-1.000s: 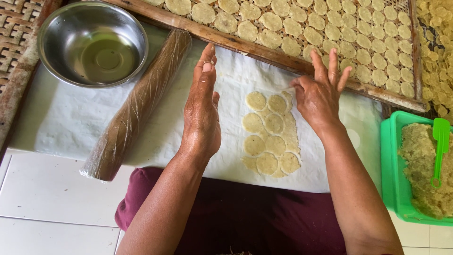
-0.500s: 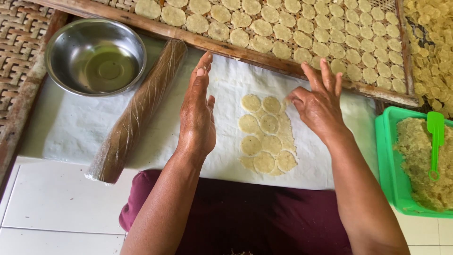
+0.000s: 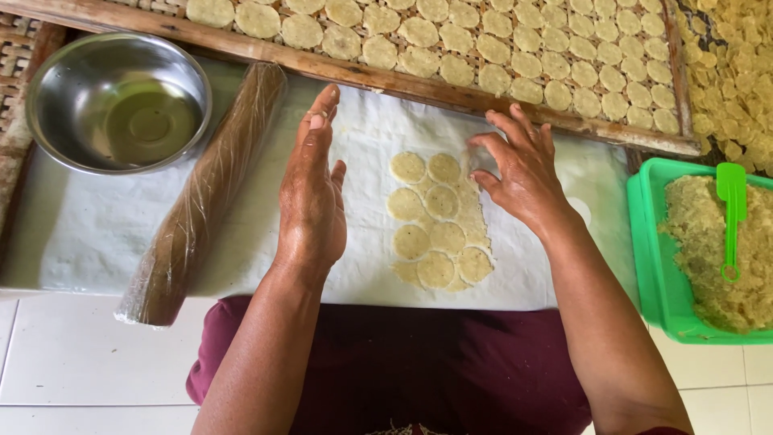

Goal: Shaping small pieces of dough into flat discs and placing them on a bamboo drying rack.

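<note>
A thin sheet of pale dough (image 3: 439,221), cut into several round discs, lies on a white cloth (image 3: 241,217). My left hand (image 3: 312,189) stands on edge to the left of the dough, fingers straight and together, holding nothing. To the right of the dough, my right hand (image 3: 519,173) has its fingers curled down at the sheet's upper right corner. Whether they pinch the dough I cannot tell.
A rolling pin wrapped in plastic film (image 3: 205,197) lies slanted at the left. A steel bowl (image 3: 117,101) sits at the upper left. A woven drying rack (image 3: 515,97) holding several dough discs runs along the back. A green tub (image 3: 652,266) of dough with a green spatula (image 3: 731,213) stands at the right.
My right hand has moved left and curled its fingers down onto the dough's upper right corner. My left hand has stayed about where it was.
</note>
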